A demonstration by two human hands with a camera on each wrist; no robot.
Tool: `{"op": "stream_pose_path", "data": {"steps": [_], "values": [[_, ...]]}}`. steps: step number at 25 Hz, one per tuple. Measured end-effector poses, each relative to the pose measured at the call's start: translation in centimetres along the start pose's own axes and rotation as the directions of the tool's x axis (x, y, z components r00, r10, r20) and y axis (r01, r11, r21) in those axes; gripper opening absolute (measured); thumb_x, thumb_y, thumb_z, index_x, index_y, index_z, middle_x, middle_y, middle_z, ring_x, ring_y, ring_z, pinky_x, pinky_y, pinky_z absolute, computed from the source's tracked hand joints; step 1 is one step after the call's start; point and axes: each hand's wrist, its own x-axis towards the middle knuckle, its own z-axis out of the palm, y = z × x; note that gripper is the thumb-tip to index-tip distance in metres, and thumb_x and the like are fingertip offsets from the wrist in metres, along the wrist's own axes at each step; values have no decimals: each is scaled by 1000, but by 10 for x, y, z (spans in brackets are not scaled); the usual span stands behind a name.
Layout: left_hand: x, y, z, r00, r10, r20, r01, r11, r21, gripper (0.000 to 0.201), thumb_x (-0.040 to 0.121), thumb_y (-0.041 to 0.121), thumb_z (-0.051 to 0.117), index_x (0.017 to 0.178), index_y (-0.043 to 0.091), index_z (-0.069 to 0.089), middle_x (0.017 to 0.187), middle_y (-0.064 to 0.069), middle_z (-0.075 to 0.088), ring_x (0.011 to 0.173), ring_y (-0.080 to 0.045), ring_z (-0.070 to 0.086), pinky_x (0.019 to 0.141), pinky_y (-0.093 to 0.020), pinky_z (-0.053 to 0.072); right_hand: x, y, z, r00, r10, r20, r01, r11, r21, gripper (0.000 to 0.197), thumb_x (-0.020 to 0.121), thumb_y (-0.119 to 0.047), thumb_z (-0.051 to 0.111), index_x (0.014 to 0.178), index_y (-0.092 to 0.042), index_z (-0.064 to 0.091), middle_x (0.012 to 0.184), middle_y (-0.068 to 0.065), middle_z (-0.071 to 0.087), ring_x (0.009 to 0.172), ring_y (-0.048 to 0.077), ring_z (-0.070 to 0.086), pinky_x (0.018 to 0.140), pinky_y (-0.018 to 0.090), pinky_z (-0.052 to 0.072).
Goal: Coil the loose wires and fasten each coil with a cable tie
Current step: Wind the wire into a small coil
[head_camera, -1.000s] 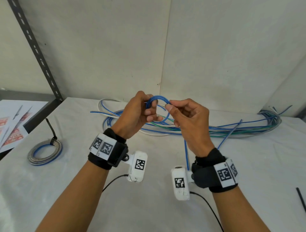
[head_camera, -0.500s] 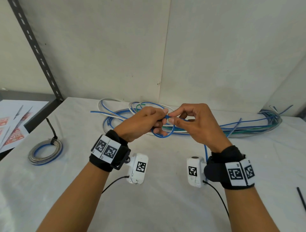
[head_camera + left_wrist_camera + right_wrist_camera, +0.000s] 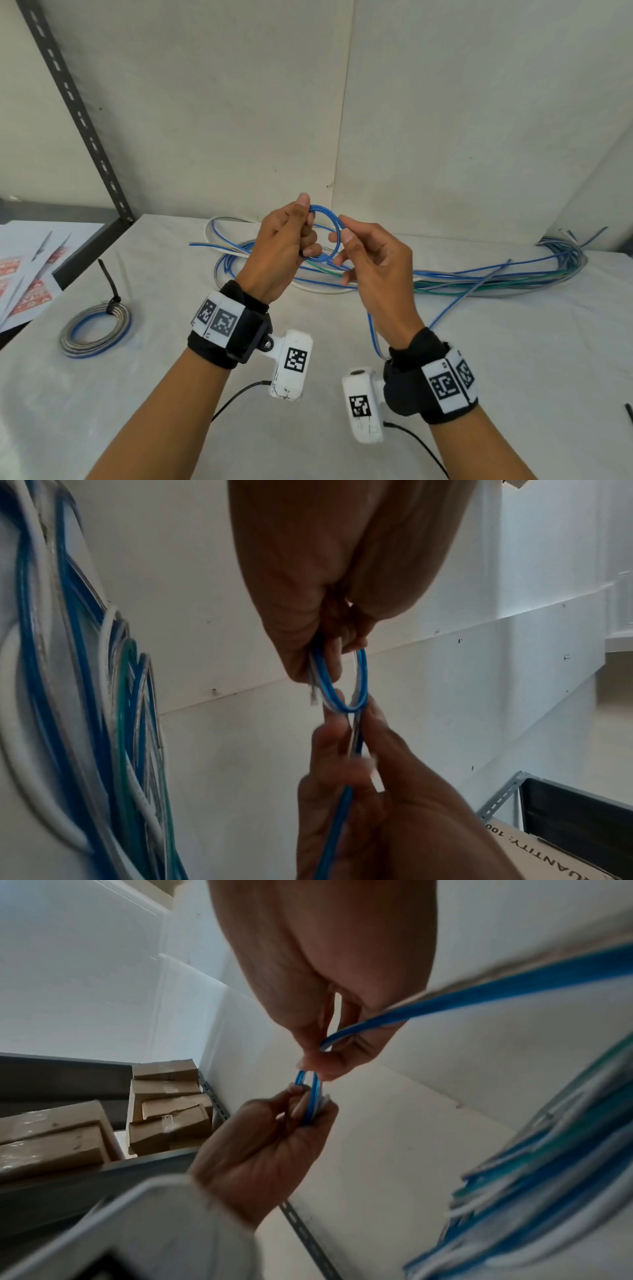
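A small coil of blue wire (image 3: pixel 330 219) (image 3: pixel 356 685) (image 3: pixel 313 1093) is held above the table between both hands. My left hand (image 3: pixel 291 240) pinches its left side between thumb and fingers (image 3: pixel 304 658). My right hand (image 3: pixel 363 253) pinches the wire at the coil's right side (image 3: pixel 320 1058). The wire's free length (image 3: pixel 375 335) hangs down past my right wrist. A pile of loose blue, white and green wires (image 3: pixel 479 277) lies across the back of the table.
A finished grey and blue coil (image 3: pixel 96 327) fastened with a black cable tie (image 3: pixel 111 291) lies at the left. Printed sheets (image 3: pixel 30 270) sit on a shelf further left. A black cable tie (image 3: pixel 628 411) shows at the right edge. Cardboard boxes (image 3: pixel 103 1123) stand on the shelf.
Both hands dipped toward the table half a second ago and have risen again. The blue coil now stands upright between them, with one more turn laid on.
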Motion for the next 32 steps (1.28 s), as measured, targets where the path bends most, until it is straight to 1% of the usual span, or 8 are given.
{"op": "stream_pose_path", "data": {"steps": [3,7,11,14,17,20,26,32], "values": [[-1,-3,6,997,44,-62,-47,998,-39,37,110,30,36,79,13,43,62,5,22,53,-10,19,51,-23,28,-8,3,12,994,-27,-104,33,998,61,6,101,-11,60,104,-10,65,95,13,74,69,22,65,52,28,52],[-5,-6,15,994,50,-101,-58,996,-74,37,111,29,34,79,13,42,63,1,13,55,-14,15,52,-24,28,-10,6,13,993,-38,-115,42,998,35,8,94,-9,71,99,-13,66,90,16,72,69,26,66,53,29,54],[-3,-4,11,985,-135,-106,113,976,-188,38,106,22,36,70,12,44,59,0,16,49,-13,20,57,-27,44,2,0,-5,997,-66,-38,63,995,-79,7,94,-7,71,100,-9,69,84,17,71,60,20,61,57,29,54],[-1,0,1,955,-298,-2,298,954,37,39,99,18,30,66,9,48,60,-5,25,45,-16,31,74,-36,53,15,-10,-32,986,-53,160,93,963,-253,8,92,-8,73,99,-13,73,83,6,73,67,14,62,59,26,51],[-4,-4,5,914,-394,97,343,879,332,42,105,25,34,69,11,48,63,-4,29,44,-13,30,71,-33,50,19,-14,-45,941,30,336,134,881,-454,12,91,-12,74,97,-23,76,85,-9,74,79,11,67,72,32,55],[-6,-9,8,940,-320,121,243,873,423,47,109,30,35,65,18,40,57,9,28,48,-10,28,59,-26,42,19,-13,-46,949,8,315,153,861,-484,13,93,-18,73,103,-23,78,95,-11,74,73,9,63,72,32,55],[-3,-1,4,992,-121,33,111,971,211,44,111,29,31,68,18,33,61,6,21,55,-13,20,55,-23,39,15,-7,-30,1000,-26,10,28,970,-243,9,95,-15,71,102,-9,73,87,5,74,64,16,66,56,27,51],[-4,3,6,997,-67,-42,70,995,77,45,112,30,28,70,16,35,62,3,17,51,-11,20,54,-22,39,6,-1,-10,999,33,7,-33,998,-57,20,94,-10,71,114,-9,71,97,14,75,72,17,66,55,25,52]]}}
